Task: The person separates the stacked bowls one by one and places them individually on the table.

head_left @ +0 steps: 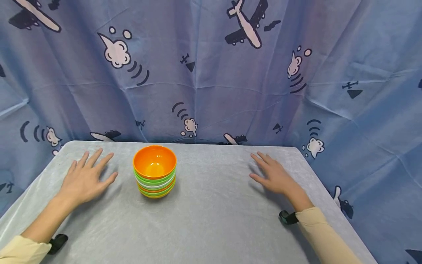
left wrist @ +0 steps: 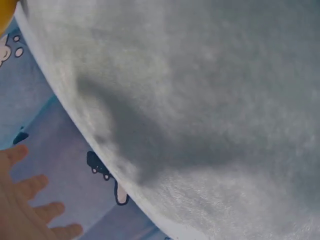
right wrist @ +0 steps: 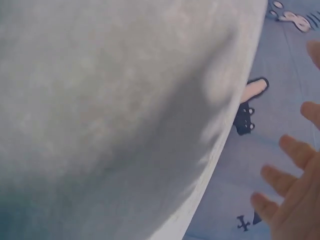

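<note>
A stack of nested bowls (head_left: 155, 168) stands upright left of the table's middle, an orange one on top with green, white, orange and yellow rims below. To its left my left hand (head_left: 85, 180) hovers above the table with fingers spread, apart from the bowls. Far to the right of the stack, my right hand (head_left: 273, 173) is likewise held over the table, fingers extended, touching nothing. In the left wrist view a sliver of a yellow bowl (left wrist: 6, 12) shows at the top left corner. The right wrist view has only the hand's fingers, the table and the curtain.
A pale grey cloth covers the table (head_left: 211, 220). Behind it hangs a blue curtain (head_left: 211, 73) printed with planes and clouds, close to the table's back edge. Dark bands with small devices sit on both wrists.
</note>
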`<action>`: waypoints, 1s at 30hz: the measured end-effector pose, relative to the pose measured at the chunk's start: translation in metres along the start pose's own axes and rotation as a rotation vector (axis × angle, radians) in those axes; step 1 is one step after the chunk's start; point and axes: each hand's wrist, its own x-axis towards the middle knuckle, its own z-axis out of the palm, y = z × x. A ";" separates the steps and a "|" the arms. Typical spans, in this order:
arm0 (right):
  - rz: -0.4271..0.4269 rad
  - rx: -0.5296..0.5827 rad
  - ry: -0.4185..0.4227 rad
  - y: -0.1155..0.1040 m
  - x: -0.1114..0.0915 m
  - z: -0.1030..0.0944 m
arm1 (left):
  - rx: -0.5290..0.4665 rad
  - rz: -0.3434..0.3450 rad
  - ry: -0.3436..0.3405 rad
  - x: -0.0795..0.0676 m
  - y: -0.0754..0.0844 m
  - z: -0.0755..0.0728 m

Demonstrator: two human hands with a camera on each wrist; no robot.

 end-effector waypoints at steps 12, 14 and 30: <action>-0.042 0.393 0.151 -0.003 0.000 0.002 | -0.251 -0.007 -0.003 -0.004 0.006 -0.015; -0.050 0.460 0.154 -0.006 0.002 0.005 | -0.303 0.010 0.003 -0.004 0.006 -0.016; -0.086 0.675 0.144 -0.074 0.030 -0.007 | -0.808 0.103 -0.104 0.011 0.020 -0.009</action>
